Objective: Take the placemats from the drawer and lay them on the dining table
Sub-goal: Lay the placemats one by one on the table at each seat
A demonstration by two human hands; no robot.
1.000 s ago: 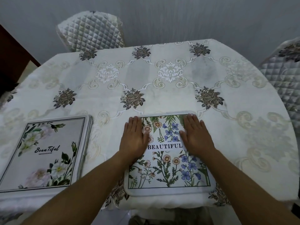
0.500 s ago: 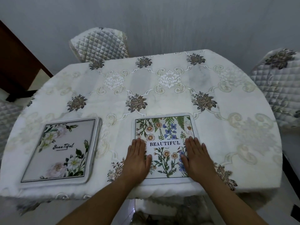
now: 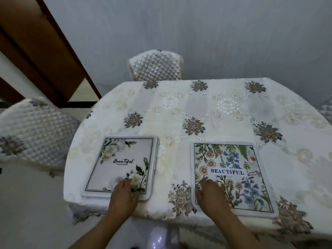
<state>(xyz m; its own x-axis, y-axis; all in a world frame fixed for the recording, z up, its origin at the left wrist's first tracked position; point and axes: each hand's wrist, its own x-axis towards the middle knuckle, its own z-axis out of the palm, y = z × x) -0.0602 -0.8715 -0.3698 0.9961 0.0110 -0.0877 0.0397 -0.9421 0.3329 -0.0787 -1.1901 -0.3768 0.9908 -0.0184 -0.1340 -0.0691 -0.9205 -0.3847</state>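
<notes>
Two placemats lie flat near the front edge of the dining table (image 3: pixel 215 97), which wears a white floral cloth. The left placemat (image 3: pixel 118 159) is pale with white flowers and the word "Beautiful"; it looks like a stack with layered edges on its right side. My left hand (image 3: pixel 124 196) rests on its near right corner, fingers spread. The right placemat (image 3: pixel 231 164) shows colourful wildflowers and "BEAUTIFUL". My right hand (image 3: pixel 212 198) lies flat on its near left corner, holding nothing.
A quilted chair (image 3: pixel 156 65) stands at the far side of the table, another quilted chair (image 3: pixel 34 130) at the left, and a third chair's edge (image 3: pixel 326 112) at the right. A brown wooden beam (image 3: pixel 45 51) slants at the upper left.
Both hands slid back along the wildflower placemat. My left hand then moved off it onto the pale placemat at the left. The view has shifted left and back.
</notes>
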